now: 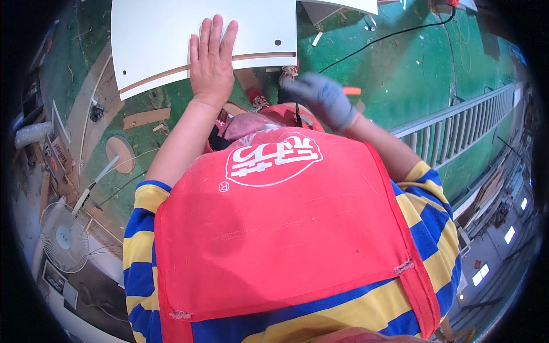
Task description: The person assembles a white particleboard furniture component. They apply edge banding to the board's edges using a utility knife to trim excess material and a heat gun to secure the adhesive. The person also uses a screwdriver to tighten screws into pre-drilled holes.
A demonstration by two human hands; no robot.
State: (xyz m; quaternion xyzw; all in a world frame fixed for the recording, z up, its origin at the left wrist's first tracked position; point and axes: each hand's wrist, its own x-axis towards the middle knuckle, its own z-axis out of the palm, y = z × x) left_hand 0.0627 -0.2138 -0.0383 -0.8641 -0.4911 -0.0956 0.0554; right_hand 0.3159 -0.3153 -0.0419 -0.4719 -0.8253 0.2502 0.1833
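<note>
Nearest the viewpoint, a red cloth apron with white print covers the blue-and-yellow striped shirt. Beyond it, the right hand in a grey-blue glove is raised near the right corner of the panel; motion blur obscures its fingers, and its grip cannot be determined. The bare left hand rests with extended fingers on the white flat panel, its grip unclosed, across the brown groove near the panel's close edge. Debris-littered green floor surrounds the panel; a silver metal ladder lies to the right.
</note>
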